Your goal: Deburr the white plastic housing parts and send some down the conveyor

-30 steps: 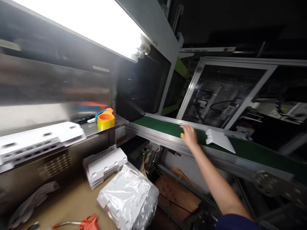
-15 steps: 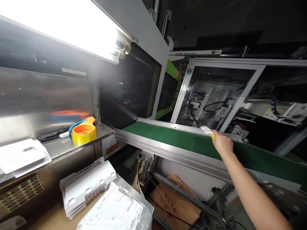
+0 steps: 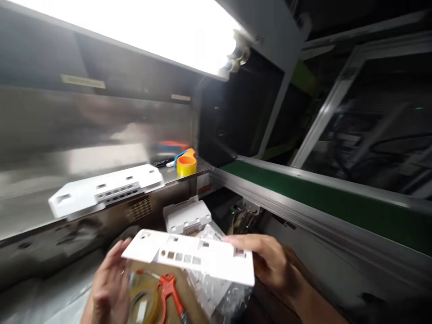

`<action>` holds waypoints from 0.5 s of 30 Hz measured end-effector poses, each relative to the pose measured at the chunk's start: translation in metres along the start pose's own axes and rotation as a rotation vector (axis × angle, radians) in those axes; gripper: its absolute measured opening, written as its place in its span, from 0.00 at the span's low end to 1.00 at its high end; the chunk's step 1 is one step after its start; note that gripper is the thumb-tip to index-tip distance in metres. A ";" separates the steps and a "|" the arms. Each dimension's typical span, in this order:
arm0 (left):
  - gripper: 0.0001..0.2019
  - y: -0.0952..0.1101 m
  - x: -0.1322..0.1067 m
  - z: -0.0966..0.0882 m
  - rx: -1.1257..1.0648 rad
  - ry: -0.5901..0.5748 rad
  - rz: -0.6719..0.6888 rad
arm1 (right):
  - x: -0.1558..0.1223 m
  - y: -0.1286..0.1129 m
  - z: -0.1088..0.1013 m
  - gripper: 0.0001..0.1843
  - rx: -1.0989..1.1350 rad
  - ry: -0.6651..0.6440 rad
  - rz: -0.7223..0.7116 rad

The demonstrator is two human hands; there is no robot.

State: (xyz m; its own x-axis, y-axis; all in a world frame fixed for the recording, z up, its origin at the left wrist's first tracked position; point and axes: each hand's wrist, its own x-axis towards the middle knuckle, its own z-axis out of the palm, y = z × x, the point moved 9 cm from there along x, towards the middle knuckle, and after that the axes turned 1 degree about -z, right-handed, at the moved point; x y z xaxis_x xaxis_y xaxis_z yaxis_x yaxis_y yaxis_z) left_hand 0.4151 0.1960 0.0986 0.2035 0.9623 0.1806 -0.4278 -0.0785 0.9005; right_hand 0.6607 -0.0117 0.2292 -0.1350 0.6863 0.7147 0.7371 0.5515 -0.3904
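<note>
A white plastic panel (image 3: 216,261) with square cut-outs is held tilted in front of me, above the bench. My right hand (image 3: 270,261) grips its right end, thumb side on top and the other fingers partly hidden underneath. My left hand (image 3: 110,285) stands at the panel's left end, its fingers apart and blurred; whether the fingertips touch the edge I cannot tell. Under the panel lie a red air blow gun (image 3: 170,290) and a roll of tape (image 3: 153,303). Stacked white panels (image 3: 189,216) sit just beyond, near parts in a clear plastic bag (image 3: 236,297).
On the steel shelf (image 3: 175,184), another white panel (image 3: 124,182) lies left of a yellow tape roll (image 3: 186,167). A green conveyor belt (image 3: 324,195) with metal rails runs along the right. A bright lamp (image 3: 135,27) hangs overhead.
The view has swung left. My right hand has come back from over the conveyor, where it held a small white and yellow item, and now grips the panel. My left hand has appeared.
</note>
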 end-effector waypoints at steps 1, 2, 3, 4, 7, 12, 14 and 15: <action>0.46 -0.001 -0.002 -0.008 -0.005 0.020 -0.042 | 0.003 -0.004 0.021 0.24 0.106 -0.019 -0.025; 0.49 0.000 -0.006 -0.016 -0.010 0.049 -0.075 | 0.006 -0.008 0.039 0.24 0.176 -0.023 -0.035; 0.48 0.003 -0.009 -0.025 -0.013 0.084 -0.087 | 0.007 -0.010 0.052 0.24 0.212 -0.008 -0.038; 0.46 0.010 -0.012 -0.034 -0.009 0.124 -0.066 | 0.008 -0.012 0.064 0.24 0.216 0.015 -0.031; 0.40 0.053 -0.026 -0.065 0.018 0.249 0.209 | 0.006 -0.011 0.087 0.24 0.147 0.101 0.037; 0.35 0.099 -0.051 -0.099 0.157 0.318 0.447 | 0.003 -0.018 0.121 0.23 0.184 0.128 0.056; 0.35 0.107 -0.057 -0.108 0.170 0.331 0.466 | 0.003 -0.021 0.132 0.23 0.225 0.121 0.051; 0.35 0.110 -0.059 -0.111 0.176 0.339 0.480 | 0.003 -0.021 0.136 0.22 0.237 0.116 0.051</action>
State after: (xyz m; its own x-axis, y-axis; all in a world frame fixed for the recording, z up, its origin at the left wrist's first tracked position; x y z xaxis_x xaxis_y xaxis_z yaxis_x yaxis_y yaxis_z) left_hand 0.2582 0.1589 0.1435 -0.2796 0.8361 0.4720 -0.2449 -0.5374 0.8070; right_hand 0.5544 0.0433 0.1610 -0.0144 0.6645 0.7472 0.5638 0.6225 -0.5428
